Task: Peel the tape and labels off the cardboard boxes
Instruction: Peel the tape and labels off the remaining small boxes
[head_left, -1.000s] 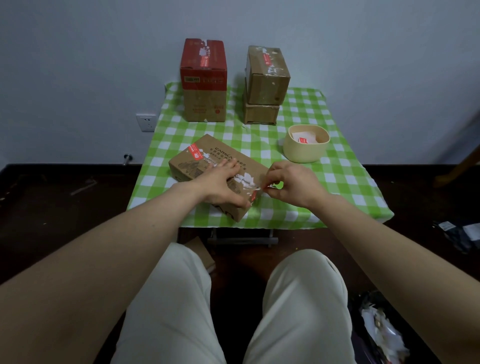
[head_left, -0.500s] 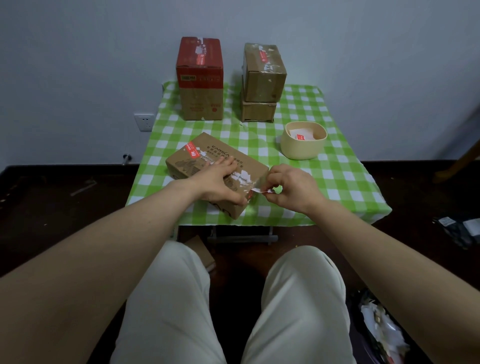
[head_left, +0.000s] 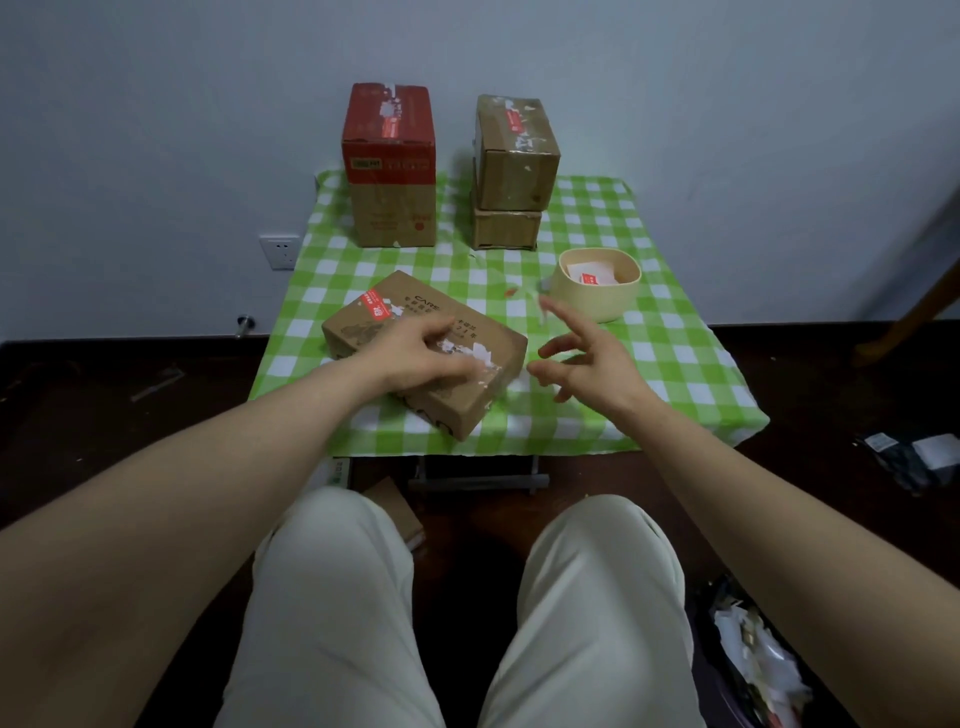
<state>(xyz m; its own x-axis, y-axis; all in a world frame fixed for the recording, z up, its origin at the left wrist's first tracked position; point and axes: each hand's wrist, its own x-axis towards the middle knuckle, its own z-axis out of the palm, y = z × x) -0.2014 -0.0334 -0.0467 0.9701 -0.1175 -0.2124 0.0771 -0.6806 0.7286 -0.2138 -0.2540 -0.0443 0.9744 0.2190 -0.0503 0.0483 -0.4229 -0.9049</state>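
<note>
A flat brown cardboard box (head_left: 415, 306) with a red label and torn white tape remnants lies at the near left of the green-checked table (head_left: 665, 364). My left hand (head_left: 415, 353) rests flat on its top and holds it down. To the right of the box my right hand (head_left: 592, 364) hovers with its fingers spread. A small blurred scrap of tape (head_left: 544, 310) sits at its index fingertip; whether it sticks to the finger I cannot tell. A cream bowl (head_left: 597, 306) holding peeled labels stands just beyond that hand.
At the back of the table stand a tall red-topped box (head_left: 389, 166) and a brown box (head_left: 517, 156) stacked on a lower one (head_left: 506, 228). A bag of scraps (head_left: 753, 654) lies on the dark floor at right. My knees are under the table's front edge.
My right hand pulled a strip off the box's right end, moved up and right toward the bowl, and spread its fingers. My left hand stayed on the box.
</note>
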